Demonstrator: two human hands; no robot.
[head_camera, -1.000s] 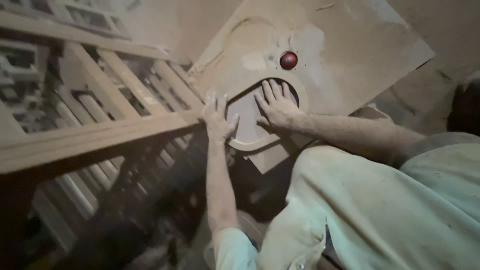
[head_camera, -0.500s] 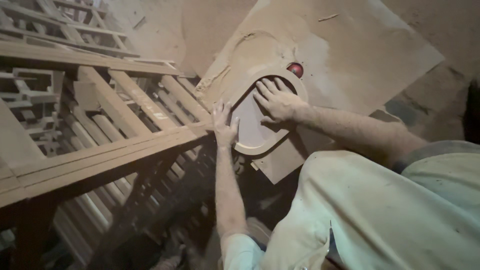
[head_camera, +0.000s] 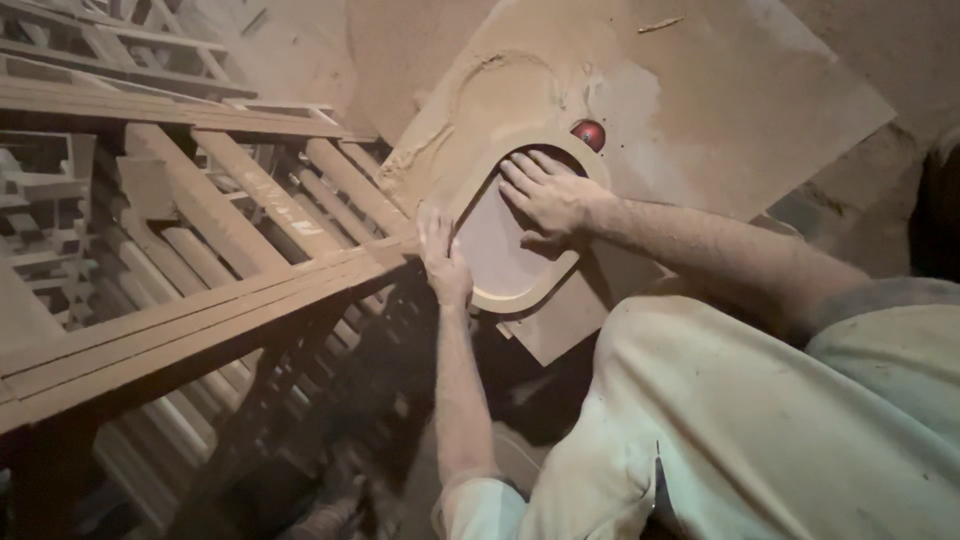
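Where the view begins at the far left, a wooden frame of pale slats and rails fills the scene, its long top rail running on a slant toward the centre, with further stacked frames dim behind it. Below it the space falls into shadow and nothing there can be made out clearly.

Just right of the frame's end, the person's left hand lies flat with the fingers together and pointing up, pressed against the left edge of the oval panel; it grips nothing. Its bare forearm runs straight down to a pale cuff at the bottom of the view.

The oval panel is a smooth, rounded wooden piece with a raised rim, lying on top of a large sheet of board, which is dusted with sawdust. The panel sits at the sheet's lower left part, overlapping its edge.

On the upper half of the panel rests the right hand, palm down, fingers spread and pointing to the upper left, pressing on the flat surface rather than closing on it. Just above that hand, near the fingertips, a small red round knob sits on the board.

Further right, the dusty forearm leads to a pale shirt that fills the lower right corner.
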